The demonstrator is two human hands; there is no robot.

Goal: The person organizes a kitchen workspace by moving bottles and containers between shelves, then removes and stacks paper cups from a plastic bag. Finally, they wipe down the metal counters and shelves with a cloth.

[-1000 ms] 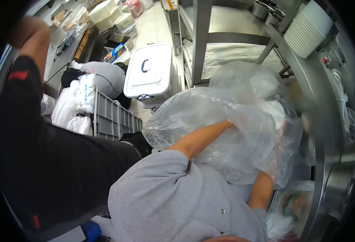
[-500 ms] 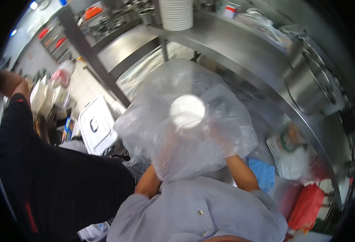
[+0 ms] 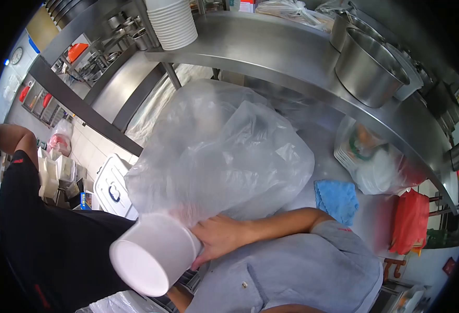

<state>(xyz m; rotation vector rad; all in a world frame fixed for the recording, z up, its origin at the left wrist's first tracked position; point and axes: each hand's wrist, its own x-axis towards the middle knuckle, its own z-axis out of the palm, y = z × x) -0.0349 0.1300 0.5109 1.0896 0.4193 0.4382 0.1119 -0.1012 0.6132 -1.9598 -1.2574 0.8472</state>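
Note:
A white round plastic tub (image 3: 161,253) lies tilted in front of me, its flat round base turned toward the lower left. My right hand (image 3: 221,237) reaches across my body and grips the tub's right side, thumb below, its upper fingers partly behind clear film. Only the forearm of my left arm shows below the tub; the left hand itself is hidden behind it. A large, puffed-up clear plastic bag (image 3: 229,146) lies just beyond, its near edge overlapping the tub's upper end.
A steel shelf (image 3: 271,44) runs above the counter, bearing a stack of white tubs (image 3: 172,26) and a steel pot (image 3: 370,68). At right are a blue cloth (image 3: 336,201), bagged white containers (image 3: 373,161) and a red bag (image 3: 411,221). A person in black (image 3: 57,235) stands close on the left.
Both hands were inside the clear bag around a white tub. Now the tub is out at the lower left, with my right hand on it. The view has shifted rightward.

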